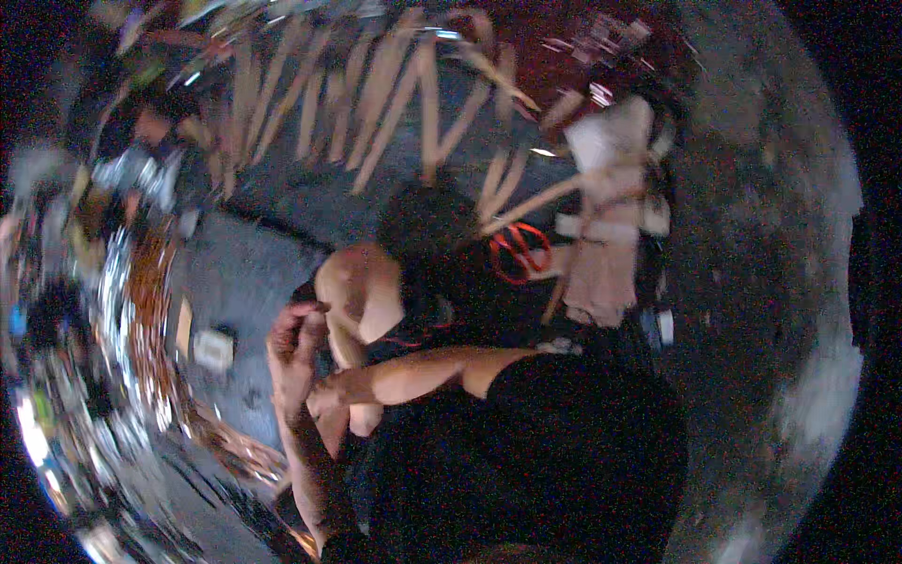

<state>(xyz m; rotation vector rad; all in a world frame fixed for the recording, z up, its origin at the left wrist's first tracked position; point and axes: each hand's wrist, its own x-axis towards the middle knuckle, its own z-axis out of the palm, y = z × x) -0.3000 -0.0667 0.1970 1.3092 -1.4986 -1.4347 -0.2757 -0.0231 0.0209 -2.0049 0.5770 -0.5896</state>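
The picture is smeared by motion. My left hand (297,343) is raised left of centre, its fingers curled in toward the thumb; whatever they hold, if anything, is too blurred to make out. From the right, my right forearm (423,374) crosses in front of my body. My right hand (327,397) ends close beside my left wrist, its fingers indistinct. Just right of my left hand is a pale rounded shape (362,287), with a narrow pale piece (344,340) below it. I cannot tell what either is.
Several long wooden strips (376,103) lie across the dark floor ahead. An orange-red looped thing (520,254) lies right of centre, near a pale cloth-like bundle (606,226). A small whitish block (214,348) lies at the left, beside blurred shiny brownish clutter (141,320).
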